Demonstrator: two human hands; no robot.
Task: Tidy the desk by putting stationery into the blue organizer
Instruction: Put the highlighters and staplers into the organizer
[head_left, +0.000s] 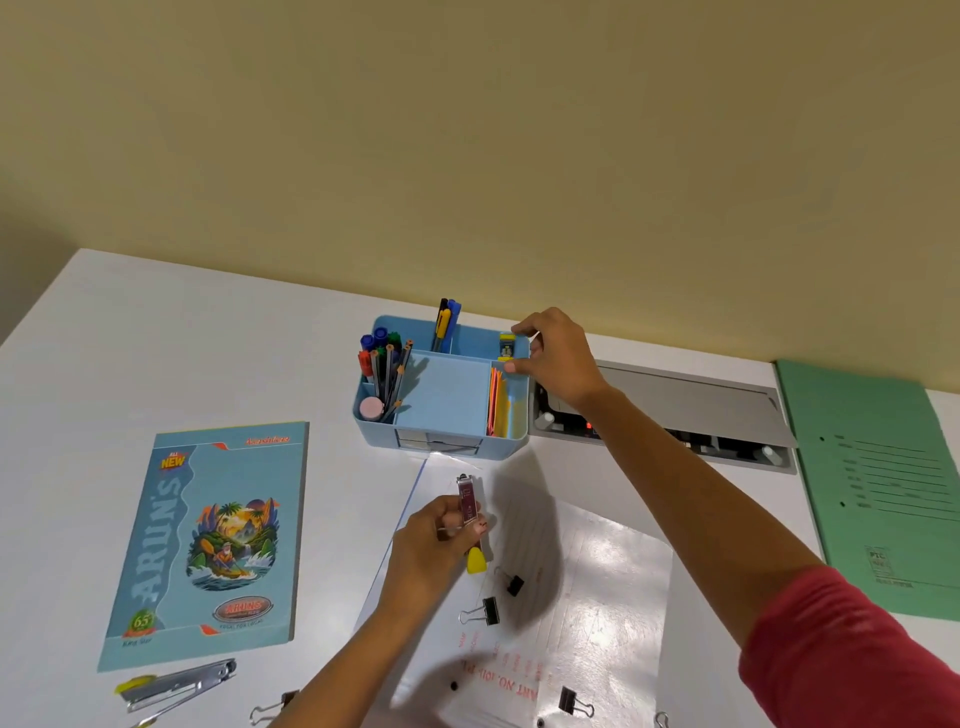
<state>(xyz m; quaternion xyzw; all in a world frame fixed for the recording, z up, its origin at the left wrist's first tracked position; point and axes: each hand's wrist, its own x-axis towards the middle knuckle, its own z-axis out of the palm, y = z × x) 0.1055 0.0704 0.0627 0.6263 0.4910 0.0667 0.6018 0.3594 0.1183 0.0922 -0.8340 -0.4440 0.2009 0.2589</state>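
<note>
Left hand (434, 543) is pinching a slim maroon item (467, 501) with a yellow end over the clear sheet (613, 582), just in front of the blue organizer (441, 441). Right hand (553, 358) is curling over the organizer's back-right corner, beside a small yellow item (506, 345); can't tell if it's gripping anything. Notebook (208, 540) is showing "ARUN'S", "ALL NEW", "65". Sheet is showing upside-down red print, partly "ART NO." Green folder (883, 493) text is unreadable.

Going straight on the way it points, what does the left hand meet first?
The left hand, holding a maroon item, would probably reach the front of the blue organizer first; depth is unclear.
</note>
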